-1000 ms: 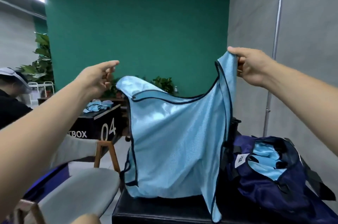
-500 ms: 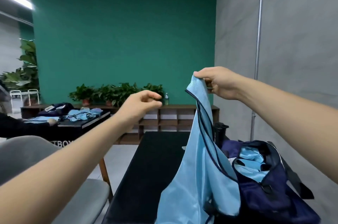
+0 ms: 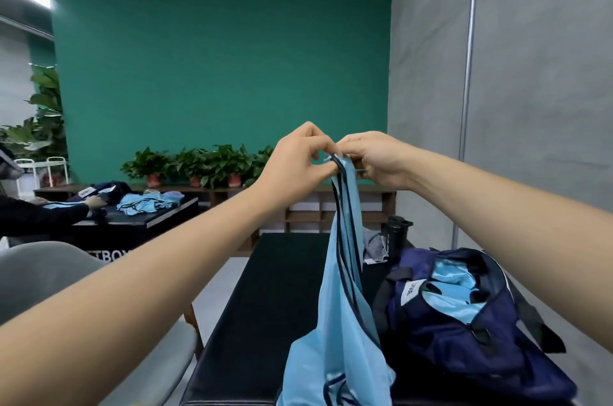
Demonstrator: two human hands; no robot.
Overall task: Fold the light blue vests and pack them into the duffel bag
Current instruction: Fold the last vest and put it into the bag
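Observation:
A light blue vest (image 3: 341, 316) with dark trim hangs in a narrow bunch over the black table (image 3: 265, 306). My left hand (image 3: 298, 160) and my right hand (image 3: 374, 158) meet at its top, both pinching the shoulder straps together. To the right on the table lies the navy duffel bag (image 3: 471, 332), open, with light blue vests (image 3: 454, 289) inside it.
A black bottle (image 3: 396, 233) and a grey cloth (image 3: 373, 244) stand behind the bag. A grey chair (image 3: 49, 273) is at the left. Another person's sleeve (image 3: 39, 215) rests on a second black table with more blue vests (image 3: 149, 203). Potted plants line a low shelf.
My left hand has moved right and joined my right hand at the vest's top. The vest, spread wide a second ago, now hangs folded in a narrow strip.

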